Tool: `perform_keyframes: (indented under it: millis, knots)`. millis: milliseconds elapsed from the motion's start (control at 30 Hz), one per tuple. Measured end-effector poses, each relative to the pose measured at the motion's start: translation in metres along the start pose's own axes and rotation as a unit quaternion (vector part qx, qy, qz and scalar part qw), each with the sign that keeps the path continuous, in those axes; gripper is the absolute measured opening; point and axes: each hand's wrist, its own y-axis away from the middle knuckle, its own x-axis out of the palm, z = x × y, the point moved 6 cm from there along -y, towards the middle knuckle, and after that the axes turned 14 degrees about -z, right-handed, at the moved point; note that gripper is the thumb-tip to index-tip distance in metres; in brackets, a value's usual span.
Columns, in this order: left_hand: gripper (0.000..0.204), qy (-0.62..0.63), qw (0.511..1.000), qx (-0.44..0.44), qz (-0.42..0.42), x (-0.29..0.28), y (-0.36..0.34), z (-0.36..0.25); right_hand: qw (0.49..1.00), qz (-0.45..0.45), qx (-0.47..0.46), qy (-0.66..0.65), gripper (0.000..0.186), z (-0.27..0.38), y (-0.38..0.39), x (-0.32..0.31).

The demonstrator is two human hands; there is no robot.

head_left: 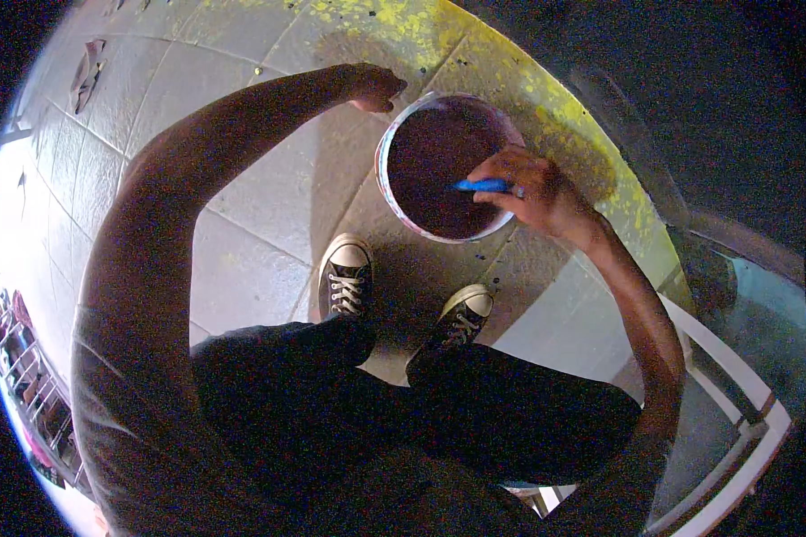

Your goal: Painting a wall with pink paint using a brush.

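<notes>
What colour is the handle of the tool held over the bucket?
Bright blue: the handle shows in the right hand, in the head view.

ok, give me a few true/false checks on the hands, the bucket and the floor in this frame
1. The right hand holds a blue handle over the bucket. True.
2. The bucket holds clear water. False: its contents are dark purplish brown.
3. The left hand rests at the bucket's far rim. True.
4. The person is barefoot. False: black sneakers with white toe caps.
5. The paving near the bucket shows yellow splatter. True.
</notes>
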Motion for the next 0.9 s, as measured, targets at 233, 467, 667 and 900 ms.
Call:
perform_keyframes:
  millis: [233, 467, 667, 900]
  knots:
    - [0.036, -0.011, 1.0, 0.018, -0.01, 0.004, -0.003, 0.001, 0.991, -0.098, 0.024, 0.091, 0.019, -0.007, 0.004, -0.003]
    - [0.032, -0.003, 1.0, 0.017, -0.011, 0.009, -0.005, 0.005, 0.998, 0.008, 0.065, -0.008, 0.019, 0.009, -0.004, -0.007]
    - [0.041, -0.024, 0.999, 0.027, 0.017, 0.009, -0.004, -0.001, 0.992, -0.069, 0.042, 0.095, 0.018, -0.008, 0.008, -0.013]
    - [0.043, 0.015, 1.0, 0.012, 0.021, 0.022, 0.0, 0.011, 0.977, -0.153, 0.11, 0.099, 0.019, -0.01, 0.001, -0.009]
